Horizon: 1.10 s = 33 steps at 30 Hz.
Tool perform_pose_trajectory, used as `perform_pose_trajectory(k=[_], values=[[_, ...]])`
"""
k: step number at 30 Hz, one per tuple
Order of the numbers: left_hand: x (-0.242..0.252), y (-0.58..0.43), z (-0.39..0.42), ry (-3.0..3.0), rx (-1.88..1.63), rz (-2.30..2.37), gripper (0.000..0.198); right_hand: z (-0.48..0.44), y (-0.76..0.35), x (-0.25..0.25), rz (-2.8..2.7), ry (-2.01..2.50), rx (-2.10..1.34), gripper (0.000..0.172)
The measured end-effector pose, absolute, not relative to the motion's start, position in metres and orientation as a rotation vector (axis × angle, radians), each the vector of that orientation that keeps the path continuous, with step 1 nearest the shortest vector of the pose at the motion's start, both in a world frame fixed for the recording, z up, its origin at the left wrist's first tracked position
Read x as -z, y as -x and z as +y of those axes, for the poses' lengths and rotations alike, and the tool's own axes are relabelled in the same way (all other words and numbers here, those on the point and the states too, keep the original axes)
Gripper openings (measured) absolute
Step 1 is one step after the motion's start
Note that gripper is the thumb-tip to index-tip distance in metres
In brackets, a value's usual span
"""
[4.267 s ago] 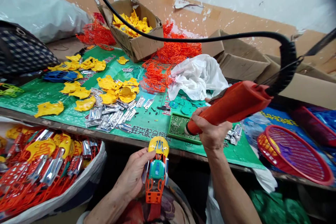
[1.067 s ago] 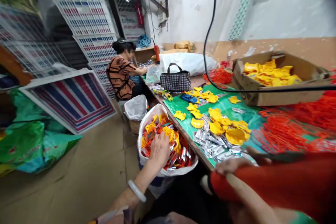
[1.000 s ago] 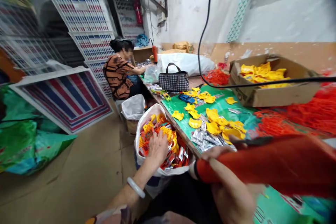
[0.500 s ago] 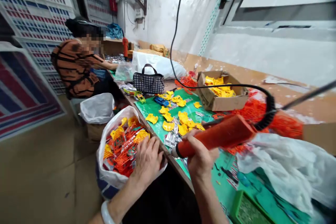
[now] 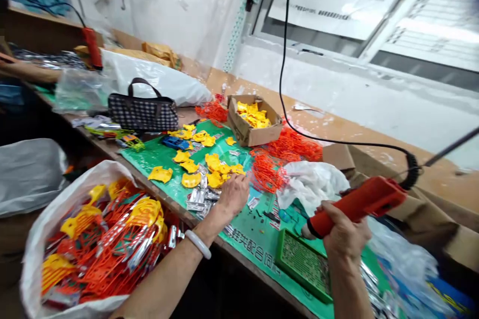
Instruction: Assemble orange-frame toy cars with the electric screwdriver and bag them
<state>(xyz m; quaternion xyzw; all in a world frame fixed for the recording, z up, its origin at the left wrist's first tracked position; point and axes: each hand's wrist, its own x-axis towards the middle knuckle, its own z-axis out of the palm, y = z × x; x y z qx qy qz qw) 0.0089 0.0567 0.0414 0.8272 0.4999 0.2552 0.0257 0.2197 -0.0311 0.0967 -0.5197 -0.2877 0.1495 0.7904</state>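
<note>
Clasping electric screwdriver in right hand beside screw tray, perhaps for loading, with left hand half-curled, unclear if empty.

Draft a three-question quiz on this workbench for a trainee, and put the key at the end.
1. What does the right grip hold?
2. True or false: the left grip is inside the white sack.
3. What colour, mainly, are the pieces in the filled cardboard box? A) blue B) yellow C) green

Key:
1. A red handheld tool.
2. False: it is over the table, outside the white sack.
3. B
</note>
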Motion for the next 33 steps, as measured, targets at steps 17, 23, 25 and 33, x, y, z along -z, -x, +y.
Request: perform_pose_trajectory(k=[17,23,25,33], values=[[-0.024,-0.094,0.127,-2.923,-0.568,1.3,0.035,-0.062,-0.301,-0.081,-0.713,1.489,-0.109,0.04],[-0.048,-0.073,0.116,-2.732,-0.745,1.339,0.029,-0.065,-0.29,-0.074,-0.765,1.644,0.298,0.074],[-0.057,-0.067,0.112,-2.607,-0.851,1.333,0.033,-0.067,-0.282,-0.063,-1.011,1.806,0.413,0.068],[-0.066,-0.054,0.079,-1.783,-1.074,1.221,0.029,-0.028,-0.288,-0.02,-1.719,2.259,-0.112,0.024]])
